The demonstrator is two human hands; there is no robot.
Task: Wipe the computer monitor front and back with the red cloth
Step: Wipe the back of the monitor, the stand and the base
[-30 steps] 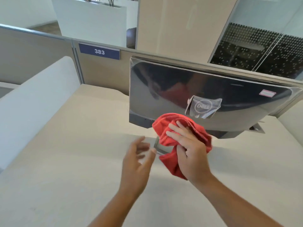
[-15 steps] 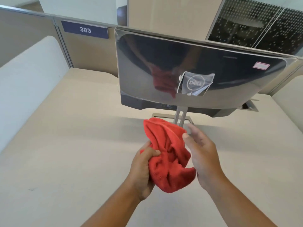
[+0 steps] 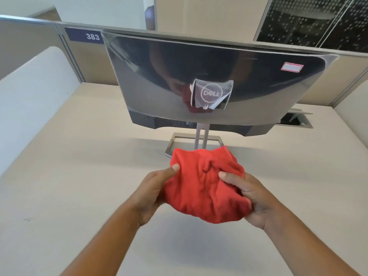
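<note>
The computer monitor (image 3: 159, 80) stands on the desk with its glossy grey back toward me, a round logo at its centre and a red-edged sticker at the upper right. Its metal stand (image 3: 201, 136) rests on the desk below it. The bunched red cloth (image 3: 199, 188) is held above the desk, in front of the stand and clear of the monitor. My left hand (image 3: 153, 194) grips the cloth's left side, thumb on top. My right hand (image 3: 249, 196) grips its right side. The screen side is hidden.
The beige desk (image 3: 69, 176) is bounded by a white side panel (image 3: 29, 100) on the left and a partition (image 3: 85, 60) with a "383" sign behind. A cable hatch (image 3: 296, 120) sits in the desk at the right rear.
The right hand took the cloth off the monitor's back and lowered it toward me. The left hand came up and took hold of it, so both hands now grip it.
</note>
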